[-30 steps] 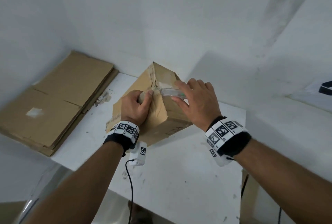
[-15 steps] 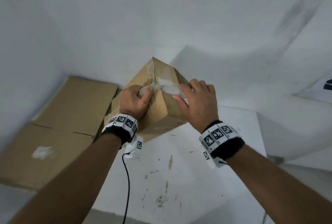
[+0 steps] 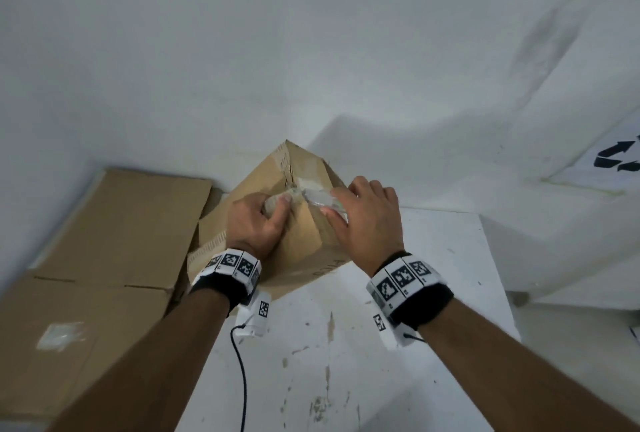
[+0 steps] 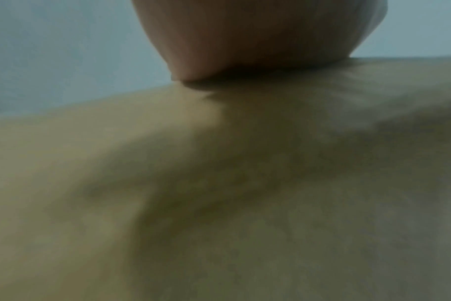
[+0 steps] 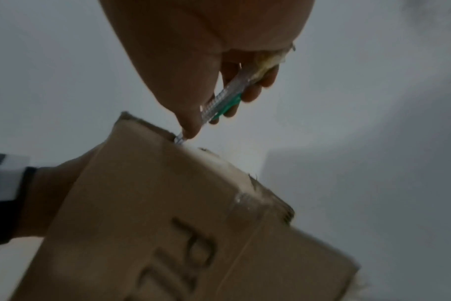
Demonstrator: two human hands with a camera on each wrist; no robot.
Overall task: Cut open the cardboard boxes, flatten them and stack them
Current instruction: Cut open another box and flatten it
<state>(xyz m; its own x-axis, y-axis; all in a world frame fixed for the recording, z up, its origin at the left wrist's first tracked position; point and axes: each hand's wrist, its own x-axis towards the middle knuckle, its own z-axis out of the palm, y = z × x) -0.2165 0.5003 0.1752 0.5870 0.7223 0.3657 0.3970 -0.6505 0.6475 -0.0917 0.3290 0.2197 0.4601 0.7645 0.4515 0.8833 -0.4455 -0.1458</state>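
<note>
At the centre of the head view a brown corrugated cardboard box [image 3: 277, 223] stands tilted on one corner on the white paint-flecked desk [image 3: 398, 345], beside flattened brown cardboard sheets [image 3: 104, 241] at lower left. The left hand [image 3: 256, 220] curls over the box's upper edge with a whitish wad, probably peeled tape, in its fingers, while the right hand [image 3: 367, 220] grips a clear-and-green utility knife [image 5: 219, 101], its blade tip at the taped seam. The box looks light and stiff but dentable, so it is best braced at an edge, away from the blade.
</note>
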